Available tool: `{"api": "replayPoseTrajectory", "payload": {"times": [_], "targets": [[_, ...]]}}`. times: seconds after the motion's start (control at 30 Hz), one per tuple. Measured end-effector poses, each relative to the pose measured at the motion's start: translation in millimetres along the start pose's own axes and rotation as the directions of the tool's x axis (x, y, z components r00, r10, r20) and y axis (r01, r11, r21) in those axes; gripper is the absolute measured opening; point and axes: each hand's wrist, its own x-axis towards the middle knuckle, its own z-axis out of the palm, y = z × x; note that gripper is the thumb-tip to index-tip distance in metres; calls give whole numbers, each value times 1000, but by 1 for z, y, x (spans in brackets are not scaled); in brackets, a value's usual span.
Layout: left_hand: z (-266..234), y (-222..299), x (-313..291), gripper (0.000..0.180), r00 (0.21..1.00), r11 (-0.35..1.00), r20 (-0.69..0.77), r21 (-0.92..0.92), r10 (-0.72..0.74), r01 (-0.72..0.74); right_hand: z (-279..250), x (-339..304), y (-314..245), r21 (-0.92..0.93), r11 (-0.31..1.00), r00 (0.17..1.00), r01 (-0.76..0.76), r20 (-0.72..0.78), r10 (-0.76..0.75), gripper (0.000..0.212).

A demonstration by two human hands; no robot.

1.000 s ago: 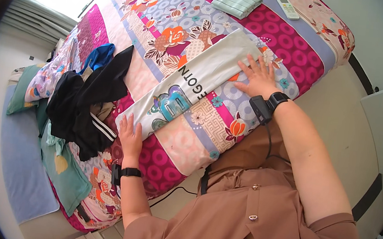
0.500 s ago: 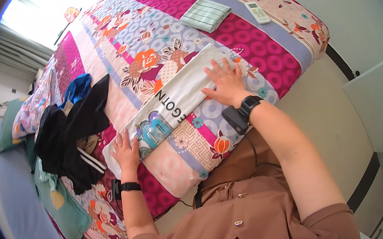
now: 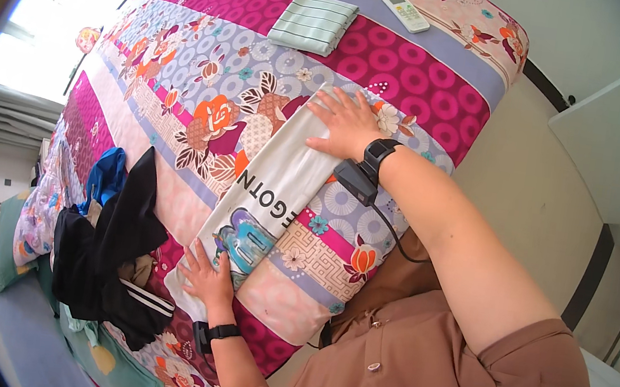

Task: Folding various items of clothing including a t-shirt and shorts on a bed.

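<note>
A white shirt with dark lettering and a blue-teal picture lies folded into a long narrow strip, slanting across the patterned bedspread. Flat on its near left end, beside the picture, rests my left hand, fingers spread. My right hand is laid on the far right end with fingers and thumb apart. Neither hand grips anything. Each wrist wears a black strap with a small dark device.
The bedspread carries a folded pale green striped cloth and a white remote control at the far side. On the left lie a heap of black clothes, a blue garment and a green pillow.
The view has shifted slightly, so the bed and its contents sit differently in the picture. Both hands stay flat on the shirt's ends, with little visible movement against it.
</note>
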Motion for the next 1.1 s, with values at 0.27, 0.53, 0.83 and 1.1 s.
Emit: {"api": "replayPoseTrajectory", "payload": {"times": [0.27,0.53,0.83,1.1], "targets": [[-3,3,-4,70,997,999,-77,25,23,-21,-13,-3,2,30,999,998,29,57,-30,75],[-2,3,-9,70,999,999,-31,31,-9,10,-19,-66,24,212,974,968,-81,-217,128,72],[-16,-1,-18,66,988,999,-151,-6,38,-39,-16,-129,79,239,917,946,-318,11,325,85],[-1,-39,-92,54,718,722,-519,-692,-465,-33,-10,-116,90,262,909,943,-325,160,292,95]]}}
